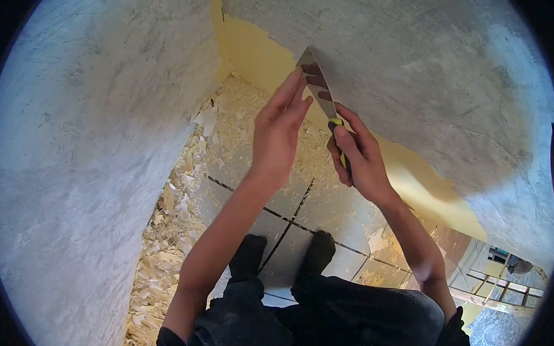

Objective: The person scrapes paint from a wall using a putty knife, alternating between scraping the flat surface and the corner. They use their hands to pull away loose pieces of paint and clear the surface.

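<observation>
A putty knife [318, 84] with a wide metal blade and a black-and-yellow handle is gripped in my right hand [364, 160]. Its blade points up and away, close against the grey wall [421, 74] on the right. My left hand [276, 136] is open, fingers stretched out, with the fingertips right at the left side of the blade. Dark finger shapes show on the shiny metal. A strip of yellow paint [256, 47] runs along the bottom of that wall, just beyond the blade tip.
Another grey, scraped wall [97, 150] meets it at the corner. Pale flakes [163, 264] heap along its foot and spread over the tiled floor [286, 234]. My feet [314, 253] are on the tiles. At the lower right lies a wooden lattice frame [501, 287].
</observation>
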{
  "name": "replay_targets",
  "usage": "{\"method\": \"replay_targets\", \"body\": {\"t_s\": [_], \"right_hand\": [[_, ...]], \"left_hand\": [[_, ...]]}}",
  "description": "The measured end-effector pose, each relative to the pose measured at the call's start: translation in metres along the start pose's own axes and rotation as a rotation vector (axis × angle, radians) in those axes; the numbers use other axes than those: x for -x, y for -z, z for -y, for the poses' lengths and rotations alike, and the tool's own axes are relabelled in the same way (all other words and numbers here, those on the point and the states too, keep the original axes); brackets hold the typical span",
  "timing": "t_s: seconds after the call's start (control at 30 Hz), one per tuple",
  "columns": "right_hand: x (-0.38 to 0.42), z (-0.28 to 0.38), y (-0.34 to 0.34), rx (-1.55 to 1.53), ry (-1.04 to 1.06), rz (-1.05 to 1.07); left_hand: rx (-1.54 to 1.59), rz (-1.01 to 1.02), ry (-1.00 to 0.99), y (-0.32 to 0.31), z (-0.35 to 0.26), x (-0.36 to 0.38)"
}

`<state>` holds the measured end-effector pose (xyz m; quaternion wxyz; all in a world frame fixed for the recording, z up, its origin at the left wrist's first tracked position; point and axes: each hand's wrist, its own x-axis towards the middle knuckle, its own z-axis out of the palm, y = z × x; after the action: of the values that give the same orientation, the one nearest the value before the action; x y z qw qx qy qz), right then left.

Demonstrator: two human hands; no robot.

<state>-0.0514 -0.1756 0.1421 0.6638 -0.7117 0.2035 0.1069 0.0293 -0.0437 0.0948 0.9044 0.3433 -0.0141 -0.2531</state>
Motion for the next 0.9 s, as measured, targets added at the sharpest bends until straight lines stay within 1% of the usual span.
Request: {"method": "replay_targets", "body": {"t_s": [0.03,0.07,0.13,0.17,0.23,0.3,0.37,0.4,0.43,0.47,0.5,0.53,0.57,0.6,0.67,0.7,0.77,0.8,0.87,0.9], "right_hand": [[0.002,0.001,-0.001,0.053,0.058,0.002],[0.004,0.002,-0.003,0.056,0.063,0.0],[0.005,0.005,-0.008,0.028,0.042,-0.065],[0.006,0.004,-0.008,0.031,0.046,-0.066],[0.003,-0.001,-0.01,0.136,0.107,-0.122],[-0.002,0.008,-0.012,0.154,0.117,-0.141],[-0.006,0.008,-0.014,0.168,0.115,-0.163],[-0.01,0.005,-0.015,0.227,0.169,-0.168],[-0.012,0.002,-0.015,0.286,0.224,-0.175],[-0.01,-0.005,-0.016,0.287,0.225,-0.178],[-0.007,-0.012,-0.018,0.37,0.32,-0.214],[-0.005,-0.015,-0.021,0.45,0.416,-0.25],[0.0,-0.014,-0.024,0.355,0.367,-0.267],[0.0,-0.007,-0.025,0.353,0.369,-0.264],[0.003,0.006,-0.025,0.271,0.016,-0.243],[0.002,0.0,-0.024,0.275,0.013,-0.24],[-0.004,-0.014,-0.021,0.362,0.255,-0.231],[-0.002,-0.014,-0.021,0.36,0.256,-0.231],[0.001,-0.013,-0.019,0.239,0.203,-0.199],[0.002,-0.014,-0.015,0.238,0.206,-0.202]], "left_hand": [[-0.157,0.034,-0.064,-0.004,0.003,0.004],[-0.155,0.038,-0.068,-0.01,0.008,0.008],[-0.532,0.129,-0.279,-0.018,0.015,0.015],[-0.654,0.167,-0.354,-0.011,0.019,0.011],[-0.701,0.172,-0.378,-0.01,0.019,0.007],[-0.75,0.169,-0.391,-0.011,0.02,0.003],[-0.878,0.092,-0.427,-0.016,0.022,0.0],[-0.878,0.093,-0.421,-0.014,0.025,-0.001],[-0.915,0.051,-0.491,-0.013,0.028,-0.001],[-0.951,0.008,-0.566,-0.014,0.029,-0.002],[-0.95,0.011,-0.574,-0.015,0.027,0.0],[-0.947,0.026,-0.484,-0.017,0.025,0.006],[-0.944,0.039,-0.39,-0.016,0.022,0.009],[-0.947,0.036,-0.392,-0.014,0.021,0.005],[-0.815,-0.017,-0.443,-0.01,0.025,-0.004],[-0.811,-0.022,-0.442,-0.01,0.027,-0.002],[-0.8,-0.089,-0.431,-0.012,0.027,-0.002],[-0.802,-0.088,-0.433,-0.012,0.028,0.0],[-0.599,-0.099,-0.482,-0.013,0.031,0.003],[-0.6,-0.095,-0.483,-0.012,0.029,0.004]]}}
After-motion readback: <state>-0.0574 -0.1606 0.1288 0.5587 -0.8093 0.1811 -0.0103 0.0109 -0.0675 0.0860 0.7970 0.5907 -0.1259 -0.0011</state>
